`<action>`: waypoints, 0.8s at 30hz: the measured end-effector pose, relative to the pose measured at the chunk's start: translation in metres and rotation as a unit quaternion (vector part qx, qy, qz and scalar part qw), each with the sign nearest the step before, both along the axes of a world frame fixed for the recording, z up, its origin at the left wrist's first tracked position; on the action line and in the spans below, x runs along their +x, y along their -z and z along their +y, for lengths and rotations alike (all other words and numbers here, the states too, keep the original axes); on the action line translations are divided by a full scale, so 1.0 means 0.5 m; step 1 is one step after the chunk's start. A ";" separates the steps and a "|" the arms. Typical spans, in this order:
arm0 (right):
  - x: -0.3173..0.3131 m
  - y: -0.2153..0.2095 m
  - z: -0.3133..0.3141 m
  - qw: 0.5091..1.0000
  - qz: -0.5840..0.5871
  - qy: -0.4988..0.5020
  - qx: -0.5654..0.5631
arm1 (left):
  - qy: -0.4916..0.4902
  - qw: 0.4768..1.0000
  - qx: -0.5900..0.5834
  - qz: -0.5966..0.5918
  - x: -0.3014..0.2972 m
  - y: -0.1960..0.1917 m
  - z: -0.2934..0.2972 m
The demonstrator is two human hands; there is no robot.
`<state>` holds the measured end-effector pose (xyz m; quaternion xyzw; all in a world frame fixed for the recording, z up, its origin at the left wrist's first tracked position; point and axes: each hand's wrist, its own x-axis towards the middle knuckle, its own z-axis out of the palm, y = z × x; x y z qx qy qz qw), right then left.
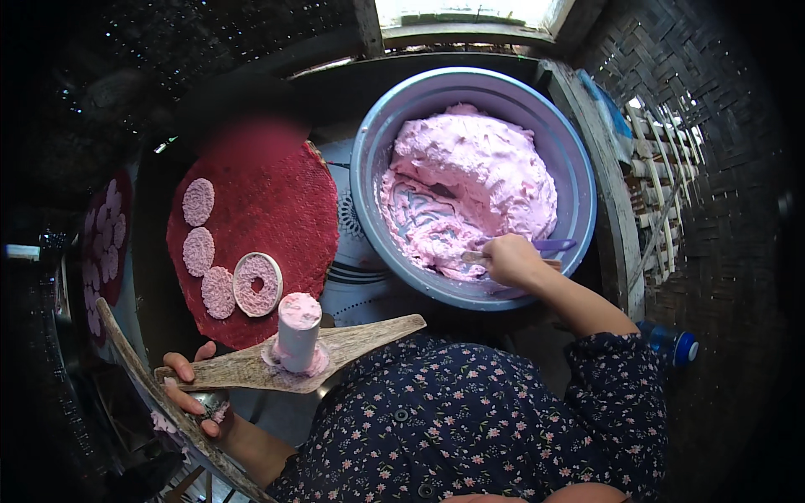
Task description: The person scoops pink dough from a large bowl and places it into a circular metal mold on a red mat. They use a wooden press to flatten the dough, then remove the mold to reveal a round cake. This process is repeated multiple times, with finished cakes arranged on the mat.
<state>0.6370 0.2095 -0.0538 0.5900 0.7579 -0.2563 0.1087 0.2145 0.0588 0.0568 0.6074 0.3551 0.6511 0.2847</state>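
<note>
My right hand (510,260) is closed inside the blue basin (375,243), low on its right side. A tool with a purple handle (556,245) sticks out of it, and a piece of flat light wood shows at the fingers; the working end is partly hidden. Beside that hand, thick pink dough (470,159) is heaped in the basin. My left hand (197,377) grips two wooden boards at their ends. Through the flatter wooden board (360,344) stands a white tube (298,339) filled with pink dough. The other wooden board (138,360) tilts down along the left, a metal cup near the fingers.
A round red mat (260,201) lies left of the basin, bearing several textured pink discs (199,202). One sits within a white ring (258,312). More discs (105,226) lie on another mat at far left. A blue-capped bottle (671,344) is at right.
</note>
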 end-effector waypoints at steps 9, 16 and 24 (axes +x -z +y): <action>0.116 -0.203 0.007 0.971 0.214 0.095 -0.050 | 0.061 0.951 -0.259 -0.157 -0.006 -0.021 0.004; 0.031 -0.352 -0.025 0.870 0.477 0.100 -0.078 | 0.150 0.967 -0.206 -0.033 0.110 0.023 0.160; -0.107 -0.339 -0.040 0.823 0.562 -0.028 -0.079 | 0.055 0.973 -0.196 0.107 0.157 -0.001 0.221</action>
